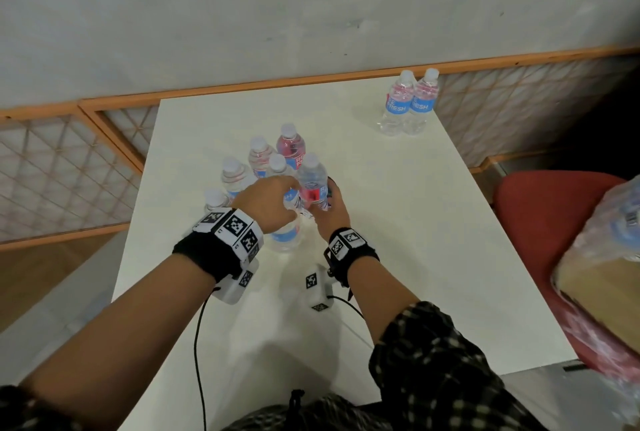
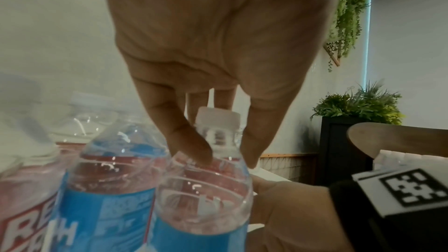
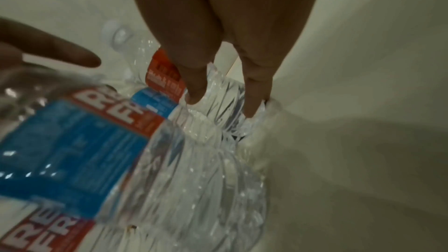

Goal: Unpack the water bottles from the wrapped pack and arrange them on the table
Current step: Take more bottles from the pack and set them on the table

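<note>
Cluster on the left: several water bottles point(image 1: 235, 174) are seen standing upright, close together, on the white table point(image 1: 398, 223).
Left hand: the left hand point(image 1: 266, 202) is reached over the cluster from the near side; its fingers point(image 2: 191, 147) are curled about the shoulder of one bottle, just under its white cap point(image 2: 218, 116).
Held bottle: the held bottle point(image 1: 313, 185) stands at the right edge of the cluster, its long axis upright, cap uppermost.
Right hand: the right hand point(image 1: 330, 212) is wrapped around the lower body of that bottle from the right, fingertips point(image 3: 194, 91) pressed into the clear ribbed plastic.
Deciding relation: the bottle lies between the two hands, and the right hand is judged the nearer for carrying.
Placed pair: two bottles point(image 1: 410, 105) stand touching at the far right corner, well apart from the cluster.
Far right: a wrapped pack point(image 1: 609, 257) rests on a red chair point(image 1: 530, 223).
</note>
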